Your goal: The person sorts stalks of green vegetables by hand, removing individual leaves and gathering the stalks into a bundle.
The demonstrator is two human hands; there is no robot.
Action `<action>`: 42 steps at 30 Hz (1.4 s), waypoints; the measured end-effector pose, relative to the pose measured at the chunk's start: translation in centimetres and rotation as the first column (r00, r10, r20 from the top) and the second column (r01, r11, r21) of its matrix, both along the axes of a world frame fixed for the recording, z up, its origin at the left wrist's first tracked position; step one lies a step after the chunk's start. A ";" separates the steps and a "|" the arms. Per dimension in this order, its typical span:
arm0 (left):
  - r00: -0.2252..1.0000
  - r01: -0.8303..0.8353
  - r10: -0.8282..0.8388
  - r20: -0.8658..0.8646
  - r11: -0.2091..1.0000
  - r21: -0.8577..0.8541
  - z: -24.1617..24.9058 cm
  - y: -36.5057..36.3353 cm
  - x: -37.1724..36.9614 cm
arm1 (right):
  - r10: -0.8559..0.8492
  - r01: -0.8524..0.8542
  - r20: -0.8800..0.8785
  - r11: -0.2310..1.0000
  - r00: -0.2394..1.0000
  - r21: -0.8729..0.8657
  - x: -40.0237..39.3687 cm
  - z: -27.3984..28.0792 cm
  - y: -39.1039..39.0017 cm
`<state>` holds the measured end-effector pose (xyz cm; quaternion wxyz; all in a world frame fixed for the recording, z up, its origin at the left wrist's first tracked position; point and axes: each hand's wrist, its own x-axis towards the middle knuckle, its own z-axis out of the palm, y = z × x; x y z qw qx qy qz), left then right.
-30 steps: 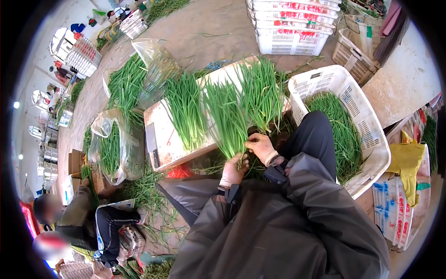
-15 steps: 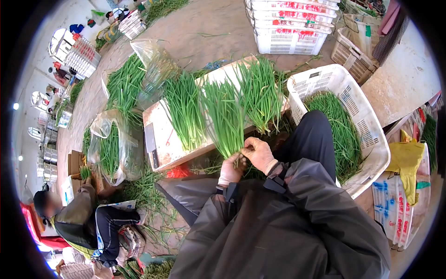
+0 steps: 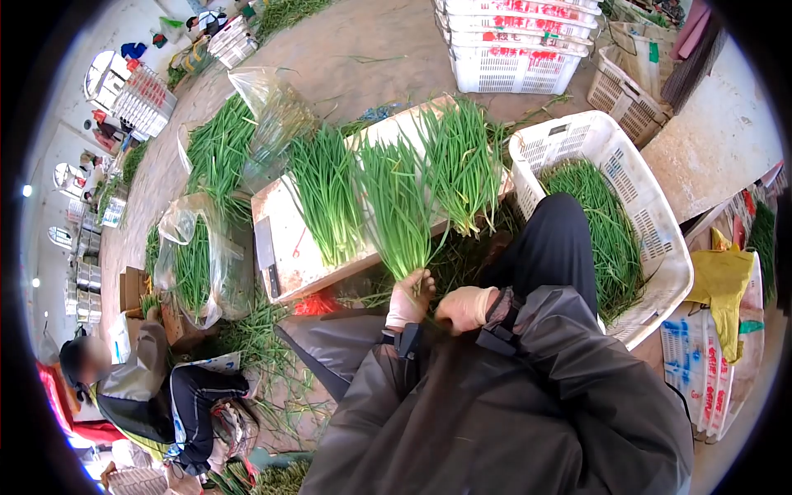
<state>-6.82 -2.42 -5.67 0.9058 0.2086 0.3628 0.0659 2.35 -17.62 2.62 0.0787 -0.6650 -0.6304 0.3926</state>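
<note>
Left hand (image 3: 411, 298) closed around slender green stalks (image 3: 399, 206)
Right hand (image 3: 464, 309) sits just beside it, fingertips blurred, so its grip cannot be told; black cleaver handle (image 3: 274, 280) left of the stalks.

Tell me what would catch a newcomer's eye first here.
Most likely the bright green bunch in the left hand, fanned out between two more bunches, one on its left and one on its right, over the pale board. Next, perhaps, the big white crate of greens beside the person's right knee, and the stack of white crates with red writing beyond the board.
</note>
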 end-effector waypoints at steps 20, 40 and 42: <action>0.996 0.092 -0.091 -0.005 0.995 0.025 1.0 -0.8 0.0 | -0.873 0.844 -0.097 0.425 0.478 0.327 4.0 -3.2 4.8; 0.983 0.183 -0.183 -0.003 0.983 0.029 2.0 -0.9 0.4 | -0.684 0.980 -0.723 0.064 -0.094 -0.188 5.8 -7.2 5.8; 0.986 0.168 -0.168 -0.010 0.986 0.021 1.9 -0.9 0.4 | -0.650 0.991 -0.754 0.012 -0.094 -0.134 5.3 -7.2 5.9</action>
